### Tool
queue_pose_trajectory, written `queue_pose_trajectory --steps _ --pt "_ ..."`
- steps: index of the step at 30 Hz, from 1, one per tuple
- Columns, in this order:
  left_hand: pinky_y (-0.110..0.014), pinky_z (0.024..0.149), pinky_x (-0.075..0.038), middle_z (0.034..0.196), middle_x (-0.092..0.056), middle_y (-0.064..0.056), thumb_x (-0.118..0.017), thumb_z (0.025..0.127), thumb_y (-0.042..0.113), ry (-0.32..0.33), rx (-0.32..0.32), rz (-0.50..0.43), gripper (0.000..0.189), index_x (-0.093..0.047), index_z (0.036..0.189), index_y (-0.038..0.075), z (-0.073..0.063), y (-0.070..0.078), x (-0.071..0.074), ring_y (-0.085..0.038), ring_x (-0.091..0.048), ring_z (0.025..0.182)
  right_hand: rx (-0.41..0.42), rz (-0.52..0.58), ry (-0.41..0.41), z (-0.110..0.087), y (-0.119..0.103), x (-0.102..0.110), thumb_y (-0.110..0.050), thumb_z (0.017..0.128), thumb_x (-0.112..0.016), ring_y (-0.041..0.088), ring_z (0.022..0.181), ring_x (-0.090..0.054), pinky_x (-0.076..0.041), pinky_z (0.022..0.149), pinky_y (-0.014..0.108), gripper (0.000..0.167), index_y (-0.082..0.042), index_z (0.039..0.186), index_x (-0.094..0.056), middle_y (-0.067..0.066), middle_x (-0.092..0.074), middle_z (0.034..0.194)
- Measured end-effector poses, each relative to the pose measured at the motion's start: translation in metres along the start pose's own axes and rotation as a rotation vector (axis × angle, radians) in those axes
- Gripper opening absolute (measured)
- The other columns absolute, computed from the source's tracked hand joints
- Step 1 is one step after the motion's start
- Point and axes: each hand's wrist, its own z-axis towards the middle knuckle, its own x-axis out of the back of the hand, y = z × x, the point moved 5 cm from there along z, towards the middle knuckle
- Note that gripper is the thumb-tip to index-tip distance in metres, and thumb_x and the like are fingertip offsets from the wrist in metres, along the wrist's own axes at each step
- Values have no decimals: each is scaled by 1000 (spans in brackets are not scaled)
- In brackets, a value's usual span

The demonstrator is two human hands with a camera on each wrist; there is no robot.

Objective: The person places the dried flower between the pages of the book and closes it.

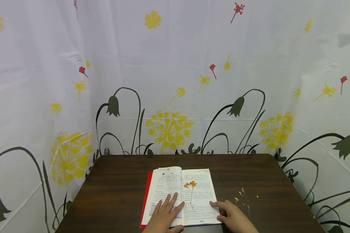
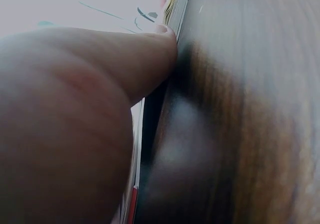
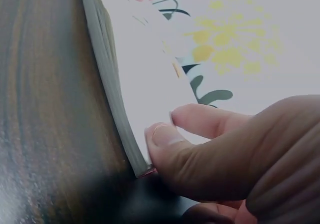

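Observation:
An open book (image 1: pixel 202 194) with printed pages and a red cover showing at its left edge lies on the table. On its right page rests a pressed orange flower (image 1: pixel 191 191) with a thin branching stem. My left hand (image 1: pixel 164 215) lies on the left page, fingers spread, its thumb near the lower edge by the spine. At the right page's outer edge, my right hand (image 1: pixel 233 215) holds the book near its lower corner; thumb (image 3: pixel 172 146) and forefinger (image 3: pixel 205 120) are bent there, the other fingers curled under.
Small dried yellow flower sprigs (image 1: pixel 244 200) lie on the dark wooden table (image 1: pixel 119 181) to the right of the book. Behind the table's far edge hangs a white curtain (image 1: pixel 175 58) printed with yellow, red and dark green flowers.

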Motion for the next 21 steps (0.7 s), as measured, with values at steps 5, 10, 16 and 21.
queue_pose_trajectory --steps 5,10,16,21 --pt "-74 127 -23 183 -26 -5 -51 97 84 8 -4 3 83 -44 167 39 -1 -2 -1 -43 -27 167 0 20 -4 0 1 0 -8 91 -84 2 71 -44 -38 63 23 51 -18 141 -75 -2 -53 87" --pt "-74 127 -24 183 -26 -4 -49 97 85 9 -6 15 83 -43 167 40 -1 -2 -3 -43 -27 167 -7 51 3 0 1 -1 -9 92 -84 3 71 -44 -37 62 24 49 -17 140 -75 -1 -52 87" --pt "-75 128 -21 183 -24 -5 -55 97 81 -13 4 -8 82 -42 167 41 1 -1 -1 -43 -25 167 4 24 118 2 -1 -4 -14 89 -87 -1 71 -45 -39 64 23 36 -20 124 -81 -6 -53 83" --pt "-74 131 -18 184 -22 -4 -59 96 78 -44 32 -23 82 -42 167 41 3 -1 -1 -42 -22 169 -23 -32 241 11 -4 -10 -19 88 -89 -1 65 -43 -37 59 22 20 -31 103 -82 -11 -51 77"
